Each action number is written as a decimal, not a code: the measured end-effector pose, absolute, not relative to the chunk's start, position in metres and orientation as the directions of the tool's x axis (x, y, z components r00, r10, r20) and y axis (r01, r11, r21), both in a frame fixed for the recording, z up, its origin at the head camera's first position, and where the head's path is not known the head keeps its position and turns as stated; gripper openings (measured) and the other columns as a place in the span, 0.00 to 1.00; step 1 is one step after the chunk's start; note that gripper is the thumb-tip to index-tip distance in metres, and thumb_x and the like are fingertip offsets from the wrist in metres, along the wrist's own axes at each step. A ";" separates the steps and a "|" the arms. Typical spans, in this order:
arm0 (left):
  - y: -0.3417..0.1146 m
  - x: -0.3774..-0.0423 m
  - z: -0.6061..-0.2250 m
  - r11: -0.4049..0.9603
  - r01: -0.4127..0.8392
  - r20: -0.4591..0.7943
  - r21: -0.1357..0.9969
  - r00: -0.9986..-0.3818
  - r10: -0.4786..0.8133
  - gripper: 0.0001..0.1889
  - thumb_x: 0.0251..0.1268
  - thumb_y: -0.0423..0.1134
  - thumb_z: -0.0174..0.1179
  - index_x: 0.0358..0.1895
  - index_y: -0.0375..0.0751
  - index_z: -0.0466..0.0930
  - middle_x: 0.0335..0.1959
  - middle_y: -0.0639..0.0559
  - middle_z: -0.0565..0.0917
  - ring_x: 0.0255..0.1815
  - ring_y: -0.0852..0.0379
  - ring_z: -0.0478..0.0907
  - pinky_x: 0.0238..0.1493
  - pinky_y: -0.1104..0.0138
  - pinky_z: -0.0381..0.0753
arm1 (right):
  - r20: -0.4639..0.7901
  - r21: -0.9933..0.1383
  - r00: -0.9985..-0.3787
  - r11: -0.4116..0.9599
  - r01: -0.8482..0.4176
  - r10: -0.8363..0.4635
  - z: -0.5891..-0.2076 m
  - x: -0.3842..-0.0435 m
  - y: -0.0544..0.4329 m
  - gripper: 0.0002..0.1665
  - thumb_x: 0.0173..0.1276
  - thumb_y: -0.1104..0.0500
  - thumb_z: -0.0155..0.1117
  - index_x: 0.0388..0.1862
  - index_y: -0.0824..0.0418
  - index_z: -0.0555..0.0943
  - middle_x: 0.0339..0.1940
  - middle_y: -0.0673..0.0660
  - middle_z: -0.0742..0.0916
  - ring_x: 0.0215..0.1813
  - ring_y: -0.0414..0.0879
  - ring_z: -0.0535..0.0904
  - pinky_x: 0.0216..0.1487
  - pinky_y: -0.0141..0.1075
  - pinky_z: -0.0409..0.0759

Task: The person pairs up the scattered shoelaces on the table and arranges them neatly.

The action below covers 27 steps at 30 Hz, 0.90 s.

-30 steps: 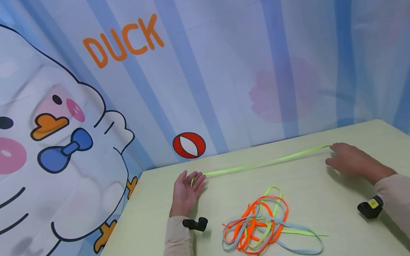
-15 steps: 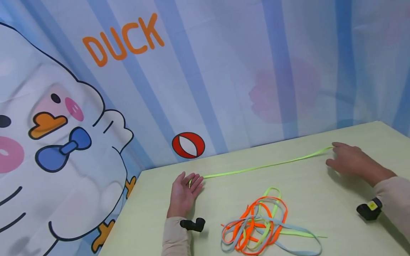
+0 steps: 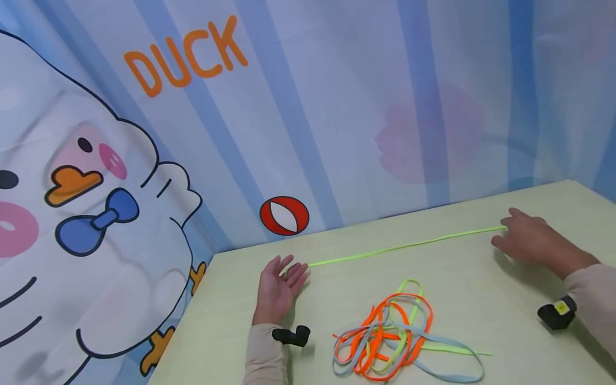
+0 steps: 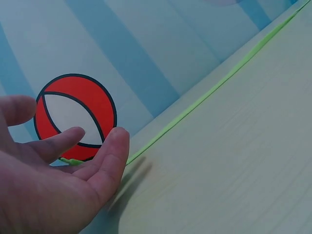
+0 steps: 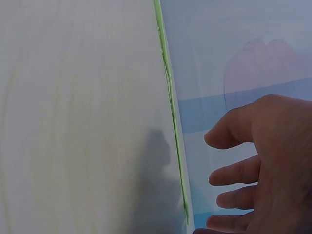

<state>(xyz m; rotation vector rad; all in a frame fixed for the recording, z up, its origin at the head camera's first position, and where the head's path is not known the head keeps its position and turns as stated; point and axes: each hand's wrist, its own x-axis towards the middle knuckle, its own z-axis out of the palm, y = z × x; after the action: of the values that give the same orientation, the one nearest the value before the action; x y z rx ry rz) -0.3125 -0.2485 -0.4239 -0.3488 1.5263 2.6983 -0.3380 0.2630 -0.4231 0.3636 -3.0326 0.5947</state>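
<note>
A thin yellow-green flat lace (image 3: 404, 246) stretches almost straight between the two hands along the back of the table. At its left end is the left hand (image 3: 278, 289), palm up with fingers loosely bent. In the left wrist view the lace (image 4: 195, 103) passes behind the fingers, and a short end shows between them. Beside the other end is the right hand (image 3: 526, 238), its fingers spread apart. The right wrist view shows that lace end (image 5: 185, 207) just beside the fingertips, with none curled round it. A tangle of orange, grey and yellow-green laces (image 3: 380, 347) lies in front.
The pale table (image 3: 447, 305) meets a blue striped curtain (image 3: 337, 107) at its back edge. A duck figure (image 3: 120, 299) and a red-and-white ball (image 3: 284, 215) are printed on the curtain. Black cameras sit on both wrists.
The right fingers have parted and the lace's right end has dropped lower. The lace sagged near that end half a second ago and now runs straighter. The left hand has barely moved.
</note>
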 end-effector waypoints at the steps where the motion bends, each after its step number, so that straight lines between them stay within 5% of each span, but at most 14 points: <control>1: -0.248 -0.312 -0.423 -0.524 -0.127 -0.203 0.842 -0.975 -0.089 0.33 0.80 0.51 0.43 0.77 0.34 0.55 0.75 0.31 0.57 0.71 0.38 0.67 0.69 0.53 0.68 | 0.075 -0.379 -0.972 0.895 -0.236 -0.224 -0.422 -0.338 0.263 0.34 0.71 0.56 0.53 0.58 0.88 0.67 0.64 0.91 0.58 0.63 0.86 0.58 0.61 0.71 0.62; 7: -0.243 -0.310 -0.423 -0.544 -0.108 -0.190 0.832 -0.977 -0.097 0.32 0.80 0.51 0.44 0.76 0.34 0.57 0.76 0.31 0.56 0.70 0.37 0.67 0.67 0.52 0.70 | 0.091 -0.403 -0.965 0.877 -0.263 -0.247 -0.419 -0.332 0.255 0.31 0.70 0.57 0.55 0.60 0.83 0.71 0.64 0.90 0.61 0.63 0.86 0.59 0.59 0.71 0.64; 14: -0.240 -0.299 -0.426 -0.533 -0.109 -0.166 0.839 -0.984 -0.059 0.29 0.80 0.49 0.43 0.73 0.33 0.61 0.73 0.34 0.66 0.69 0.41 0.71 0.67 0.54 0.70 | 0.092 -0.413 -0.962 0.870 -0.271 -0.256 -0.421 -0.322 0.240 0.30 0.69 0.57 0.57 0.57 0.83 0.73 0.60 0.84 0.72 0.61 0.80 0.66 0.58 0.68 0.67; 20: -0.233 -0.293 -0.417 -0.405 -0.100 -0.138 0.909 -0.988 -0.064 0.25 0.77 0.47 0.49 0.67 0.33 0.70 0.61 0.40 0.80 0.58 0.46 0.80 0.60 0.57 0.77 | 0.100 -0.426 -0.957 0.858 -0.288 -0.272 -0.411 -0.316 0.221 0.29 0.69 0.56 0.59 0.57 0.80 0.75 0.58 0.80 0.77 0.60 0.75 0.71 0.57 0.66 0.71; 27: -0.207 -0.289 -0.413 -0.182 -0.112 -0.108 0.977 -0.994 0.032 0.21 0.75 0.47 0.52 0.61 0.34 0.76 0.53 0.40 0.83 0.52 0.48 0.83 0.56 0.59 0.80 | 0.105 -0.398 -0.957 0.870 -0.290 -0.271 -0.406 -0.306 0.209 0.27 0.68 0.54 0.61 0.57 0.75 0.78 0.55 0.74 0.81 0.53 0.66 0.78 0.48 0.60 0.77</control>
<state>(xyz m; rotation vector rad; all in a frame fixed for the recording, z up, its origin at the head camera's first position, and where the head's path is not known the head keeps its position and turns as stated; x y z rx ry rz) -0.2893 -0.2073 -0.4132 -0.0959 1.9467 2.3438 -0.3062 0.2094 -0.4059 0.4492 -2.9939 0.6489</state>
